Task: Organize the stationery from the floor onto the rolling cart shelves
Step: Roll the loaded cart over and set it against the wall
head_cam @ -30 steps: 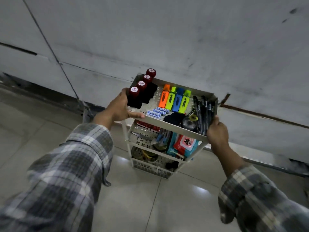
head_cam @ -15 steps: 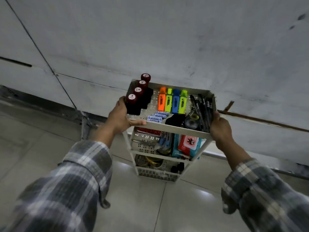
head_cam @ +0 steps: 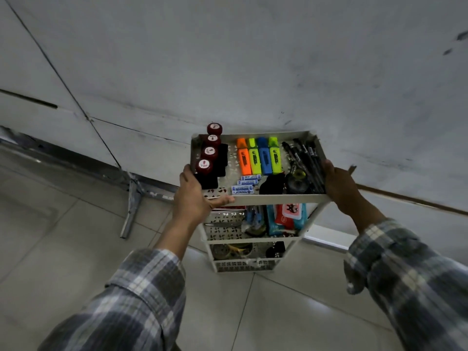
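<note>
Clearance: white perforated plastic three-tier rolling cart (head_cam: 278, 198) stands on the pale tiled floor (head_cam: 63, 249), its far edge close against the grey panelled wall (head_cam: 253, 59). Contact between the two cannot be confirmed. Open tile lies on the near side and to the left. A bent metal strut (head_cam: 130, 209) rises from the floor left of the cart, near the wall base and apart from the cart.

Top shelf:
- Four dark-red round-capped stamps on black bases (head_cam: 209, 153) stand in a row along the left edge.
- Four highlighters, orange, yellow, blue and green (head_cam: 259, 160), lie side by side at the far middle.
- White labelled boxes (head_cam: 244, 188) lie near the front rim.
- A bundle of black pens (head_cam: 304, 160) runs along the right edge, with a dark tape roll (head_cam: 297, 183) just beside it.

The middle shelf holds a red and teal packet (head_cam: 286, 216). Bottom shelf contents are too dim to identify.

Left hand (head_cam: 195, 198) grips the near-left corner of the top shelf. Its thumb lies along the near rim and its fingers curl round the left side, tips hidden.

Right hand (head_cam: 339, 188) grips the right rim at the near-right corner. One digit hooks over the edge beside the pens; the rest are out of sight. Both wrists are in grey plaid sleeves (head_cam: 141, 300).
</note>
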